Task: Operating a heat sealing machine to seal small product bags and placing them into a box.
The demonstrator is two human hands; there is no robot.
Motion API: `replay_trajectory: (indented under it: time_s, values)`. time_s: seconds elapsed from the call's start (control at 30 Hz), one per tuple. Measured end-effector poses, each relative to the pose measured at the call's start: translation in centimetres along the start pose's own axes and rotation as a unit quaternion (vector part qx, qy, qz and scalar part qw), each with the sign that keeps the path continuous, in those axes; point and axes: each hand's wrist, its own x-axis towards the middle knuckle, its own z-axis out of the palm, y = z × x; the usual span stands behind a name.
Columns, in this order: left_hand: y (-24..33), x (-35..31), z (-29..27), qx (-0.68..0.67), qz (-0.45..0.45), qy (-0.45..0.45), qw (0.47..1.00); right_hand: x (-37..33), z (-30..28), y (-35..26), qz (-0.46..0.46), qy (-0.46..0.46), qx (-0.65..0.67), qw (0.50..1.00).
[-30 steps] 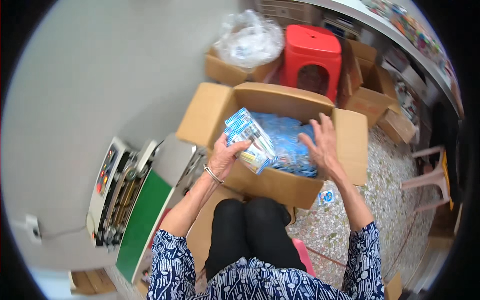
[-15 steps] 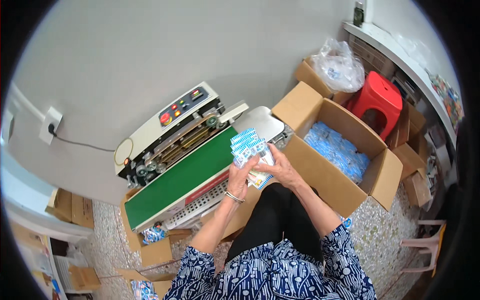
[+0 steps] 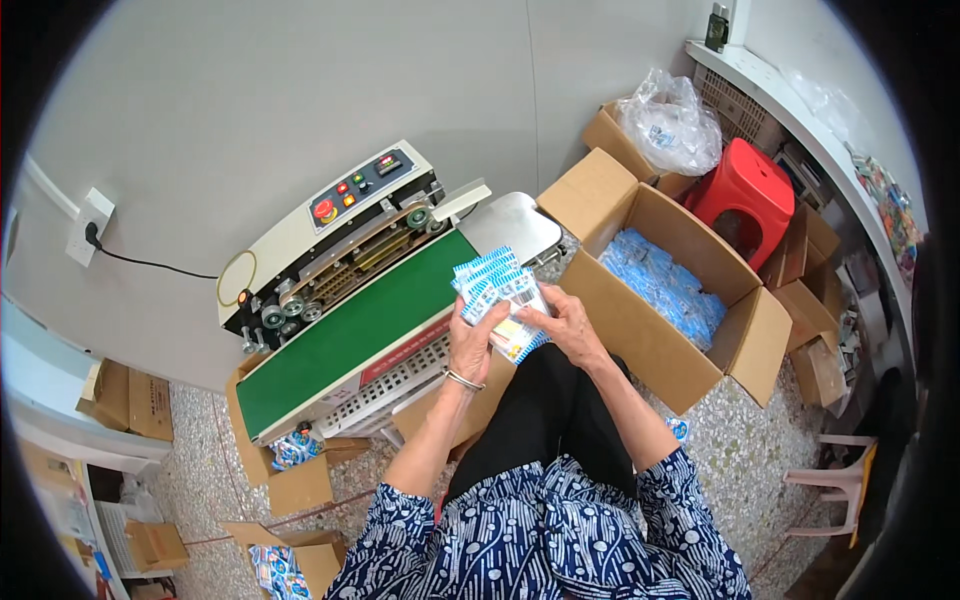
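Both my hands hold a fanned stack of small blue-and-white printed packets (image 3: 500, 290) in front of my knees. My left hand (image 3: 472, 338), with a metal bangle at the wrist, grips the stack's left side. Thumb on top, my right hand (image 3: 572, 328) clasps the right side. The packets overlap, their striped ends fanned out toward the upper left. Just beyond them lies the green belt (image 3: 360, 335) of a band sealing machine (image 3: 330, 235). To the right of my hands, an open cardboard box (image 3: 640, 330) holds many similar blue packets (image 3: 665, 290).
A metal plate (image 3: 510, 232) stands at the machine's right end. Behind the big box are a red stool (image 3: 745, 195) and a clear plastic bag (image 3: 670, 130). Smaller boxes with packets (image 3: 280, 572) sit on the speckled floor at lower left. A pink plastic chair (image 3: 835, 485) stands at right.
The whole view has shifted slightly, so the machine and boxes appear a little further left and higher. The stack stays in both hands, its packets fanned a bit differently.
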Motion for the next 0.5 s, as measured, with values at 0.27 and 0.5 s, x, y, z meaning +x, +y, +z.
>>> replay_trajectory:
  time_s: [0.27,0.5]
  values:
    - [-0.2,-0.6,-1.2,0.060,-0.059,-0.046,0.995,-1.0,-0.7,-0.2,0.118,-0.117,0.139,0.976]
    - [-1.0,-0.5,-1.5,0.064,-0.001,0.001,0.998,-1.7,-0.9,-0.7,0.047,-0.080,-0.066,0.994]
